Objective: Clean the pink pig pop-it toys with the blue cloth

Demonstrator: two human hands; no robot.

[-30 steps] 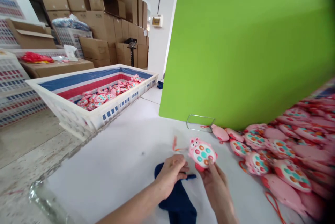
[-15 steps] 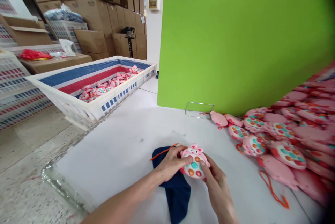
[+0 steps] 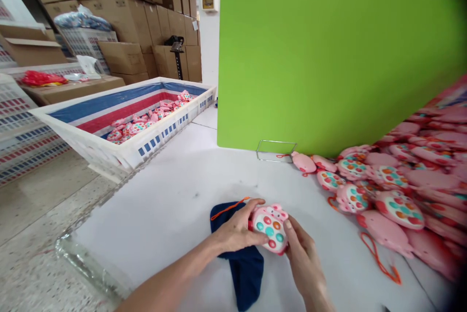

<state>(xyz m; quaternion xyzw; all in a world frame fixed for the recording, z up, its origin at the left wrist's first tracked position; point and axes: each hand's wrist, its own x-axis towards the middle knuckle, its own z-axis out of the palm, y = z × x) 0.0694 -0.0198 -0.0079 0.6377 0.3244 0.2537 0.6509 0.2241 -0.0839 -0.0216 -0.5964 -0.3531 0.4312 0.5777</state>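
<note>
A pink, rabbit-eared toy with a white face and several coloured round buttons is held between both hands above the table. My left hand grips its left side, the thumb lying along the lower buttons. On the opposite edge my right hand closes with thumb and fingers. An orange cord trails to the left from behind the left hand. Beneath the hands lies a dark blue cloth, partly covered by the left hand and forearm.
Many similar pink toys are heaped at the right. A white plastic basket holding more toys stands at the left. A green panel rises behind the white table, near a wire frame. Cardboard boxes are stacked farther back.
The toy has turned clockwise in my hands, its ears now pointing to the upper right. My left thumb has slid down to the lower buttons, and my right thumb up to the upper edge.
</note>
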